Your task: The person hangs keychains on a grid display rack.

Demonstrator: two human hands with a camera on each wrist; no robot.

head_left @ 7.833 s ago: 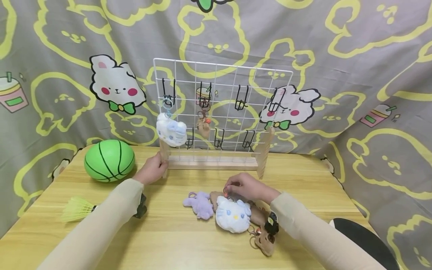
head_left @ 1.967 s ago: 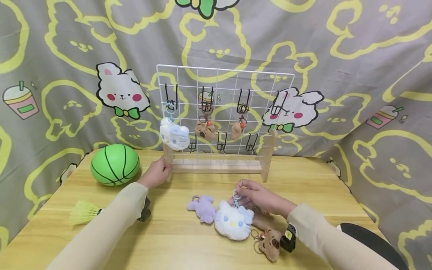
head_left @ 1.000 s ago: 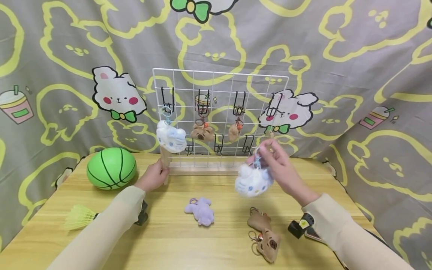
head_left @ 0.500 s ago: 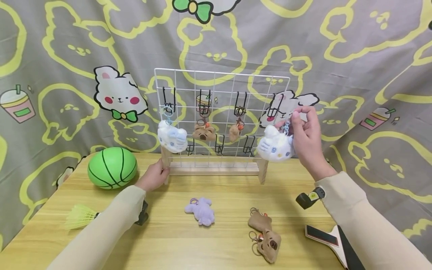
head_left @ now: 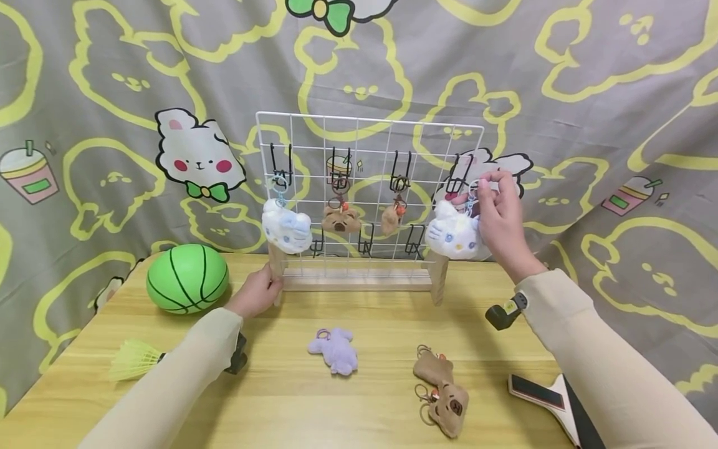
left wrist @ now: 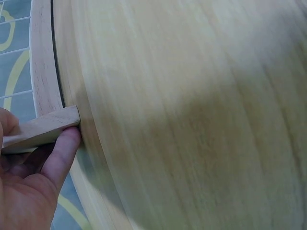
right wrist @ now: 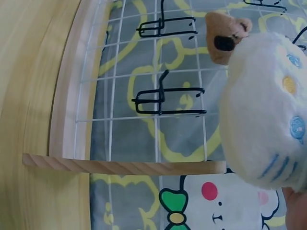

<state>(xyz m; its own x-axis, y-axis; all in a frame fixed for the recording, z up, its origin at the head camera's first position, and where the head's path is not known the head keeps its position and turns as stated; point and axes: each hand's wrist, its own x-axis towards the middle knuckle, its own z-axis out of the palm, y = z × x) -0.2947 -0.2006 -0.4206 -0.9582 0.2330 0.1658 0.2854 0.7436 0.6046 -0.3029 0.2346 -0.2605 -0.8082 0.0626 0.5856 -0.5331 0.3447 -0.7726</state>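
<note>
A white plush cat-head keychain (head_left: 453, 234) with blue whiskers dangles from my right hand (head_left: 505, 221), whose thumb and fingers pinch its pale blue ring. That ring is right at the far-right upper hook (head_left: 457, 178) of the white wire grid rack (head_left: 356, 284). My left hand (head_left: 257, 292) grips the rack's left wooden foot (left wrist: 48, 127). A similar white cat-head keychain (head_left: 286, 227) hangs from the upper-left hook. Two brown bear keychains, one in the middle (head_left: 341, 219) and one further right (head_left: 391, 219), hang beside it. In the right wrist view the held plush (right wrist: 264, 110) covers most of that hand.
A purple plush keychain (head_left: 338, 352) and two brown bear keychains, one behind (head_left: 433, 368) and one in front (head_left: 450, 405), lie on the table. A green ball (head_left: 187, 279) and a yellow shuttlecock (head_left: 134, 360) are at left. A paddle (head_left: 538, 394) lies partly under the right sleeve.
A brown bear keychain went onto the third upper hook. My right hand then lifted the white cat-head keychain off the table to the far-right hook. My left hand kept its grip on the rack.
</note>
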